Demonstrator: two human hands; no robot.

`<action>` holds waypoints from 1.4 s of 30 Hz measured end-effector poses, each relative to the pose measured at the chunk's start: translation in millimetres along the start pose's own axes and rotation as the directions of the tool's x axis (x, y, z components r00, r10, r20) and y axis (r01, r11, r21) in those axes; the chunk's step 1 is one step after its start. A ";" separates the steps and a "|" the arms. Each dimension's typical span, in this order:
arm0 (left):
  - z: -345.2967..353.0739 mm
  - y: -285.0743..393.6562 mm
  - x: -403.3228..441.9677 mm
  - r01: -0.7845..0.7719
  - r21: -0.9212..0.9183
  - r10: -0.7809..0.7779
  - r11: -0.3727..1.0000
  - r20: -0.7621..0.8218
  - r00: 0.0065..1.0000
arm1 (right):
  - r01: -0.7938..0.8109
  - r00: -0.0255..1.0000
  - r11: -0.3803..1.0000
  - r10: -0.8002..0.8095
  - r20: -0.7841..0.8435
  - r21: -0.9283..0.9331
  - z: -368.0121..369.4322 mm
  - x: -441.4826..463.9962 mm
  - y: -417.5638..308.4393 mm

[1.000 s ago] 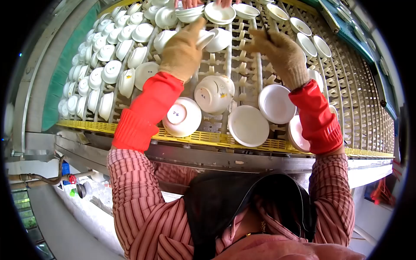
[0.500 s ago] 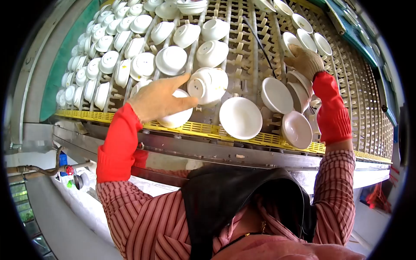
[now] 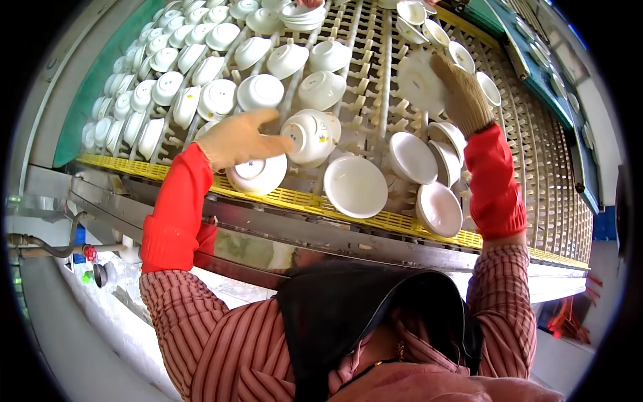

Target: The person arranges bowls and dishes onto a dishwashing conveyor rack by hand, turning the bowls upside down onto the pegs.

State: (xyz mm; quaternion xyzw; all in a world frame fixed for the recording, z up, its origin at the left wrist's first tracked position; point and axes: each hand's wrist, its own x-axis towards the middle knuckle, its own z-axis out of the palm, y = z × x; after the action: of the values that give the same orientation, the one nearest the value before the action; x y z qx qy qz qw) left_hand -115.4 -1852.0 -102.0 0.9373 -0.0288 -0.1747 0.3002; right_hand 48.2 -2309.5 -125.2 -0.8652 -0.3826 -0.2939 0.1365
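Head view, left hand (image 3: 236,139) spread, near white bowls (image 3: 309,137); right hand (image 3: 464,94) pinching a blurred dish (image 3: 418,80)

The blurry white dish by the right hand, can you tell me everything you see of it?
The dish looks round and white, perhaps ceramic, with a faint yellowish mark. It is blurred, so its depth and which side shows are unclear. The gloved right hand seems to grip its right edge, over the pegged rack; whether it touches the pegs is unclear.
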 end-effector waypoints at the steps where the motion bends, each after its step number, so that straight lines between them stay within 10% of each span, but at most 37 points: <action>1: -0.2 2.8 1.0 0.050 -0.068 -0.051 0.996 -0.008 0.999 | -0.101 0.994 0.988 0.104 -0.020 0.117 5.6 10.2 -9.8; 3: 1.0 -22.1 5.1 -0.123 -0.051 0.120 0.991 -0.067 0.991 | -0.405 0.905 0.780 0.415 0.089 0.477 -2.8 48.4 -60.9; 6: -12.9 -59.8 13.9 -0.358 0.437 0.467 0.825 -0.171 0.868 | -0.511 0.670 -0.150 0.547 0.502 0.847 24.1 57.1 -59.4; 7: -18.5 -48.6 7.0 -0.206 0.164 0.248 0.965 -0.300 0.921 | -0.401 0.633 -0.475 0.474 0.612 0.783 54.1 56.3 -43.8; 9: -21.4 -27.8 -4.4 0.102 -0.438 -0.267 0.893 -0.333 0.904 | -0.515 0.805 -0.021 0.332 0.492 0.857 68.2 41.1 -20.5; 10: -10.6 -36.5 1.1 -0.027 -0.436 -0.194 0.899 -0.452 0.871 | -0.502 0.849 0.209 0.305 0.432 0.839 63.3 27.9 -19.8; 13: -1.0 -22.1 8.6 0.143 0.312 0.126 0.939 -0.700 0.703 | -0.646 0.742 0.295 0.459 0.488 0.704 36.7 27.1 -20.4; 16: 22.2 25.8 9.8 -0.036 0.544 0.394 0.838 -0.560 0.728 | -0.646 0.694 0.247 0.584 0.421 0.722 19.8 5.5 -23.7; 19: 41.9 71.4 26.5 -0.337 0.583 0.647 0.740 -0.476 0.596 | -0.468 0.878 0.834 0.402 0.258 0.293 1.3 -23.3 -24.0; 23: 50.0 119.2 99.0 -0.407 0.718 0.792 0.565 -0.332 0.512 | -0.535 0.653 0.844 0.384 0.652 0.039 -39.8 -39.0 -61.3; 25: 59.9 135.8 152.3 -0.324 0.752 0.765 0.574 -0.351 0.540 | -0.418 0.824 0.908 0.386 0.416 -0.014 -30.5 -65.0 -60.6; 30: 92.3 138.9 258.6 -0.105 0.837 0.586 0.537 -0.280 0.760 | -0.593 0.680 0.803 0.537 0.499 -0.057 -45.4 -67.3 -62.1; 33: 88.3 151.9 270.8 0.036 0.795 0.338 0.606 -0.298 0.893 | -0.501 0.798 0.861 0.500 0.336 -0.093 -43.8 -83.5 -56.9; 35: 74.4 149.9 262.9 -0.022 0.462 0.244 0.886 -0.428 0.870 | -0.473 0.830 0.877 0.477 0.289 -0.089 -52.3 -90.6 -42.5; 36: 64.8 144.2 261.3 -0.133 0.518 0.395 0.845 -0.437 0.808 | -0.557 0.806 0.830 0.539 0.244 0.006 -53.7 -94.4 -27.5; 38: 51.4 132.5 261.3 -0.388 -0.046 0.299 0.921 -0.555 0.776 | -0.740 0.671 0.656 0.709 0.216 0.148 -66.4 -77.1 -13.5; 39: 51.8 139.8 245.7 -0.359 0.111 0.366 0.927 -0.483 0.795 | -0.832 0.554 0.524 0.797 0.238 0.182 -79.3 -58.5 -11.0; 42: 66.1 169.9 201.6 -0.383 0.443 0.516 0.811 -0.232 0.825 | -0.518 0.772 0.830 0.557 -0.305 0.205 -65.3 -17.6 11.7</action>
State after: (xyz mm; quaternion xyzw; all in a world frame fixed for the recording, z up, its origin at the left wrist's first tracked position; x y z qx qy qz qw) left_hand 59.4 -2059.5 -117.4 0.9580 -0.2334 0.0767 0.1478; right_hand 21.1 -2357.7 -84.6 -0.8626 -0.1036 -0.3709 0.3280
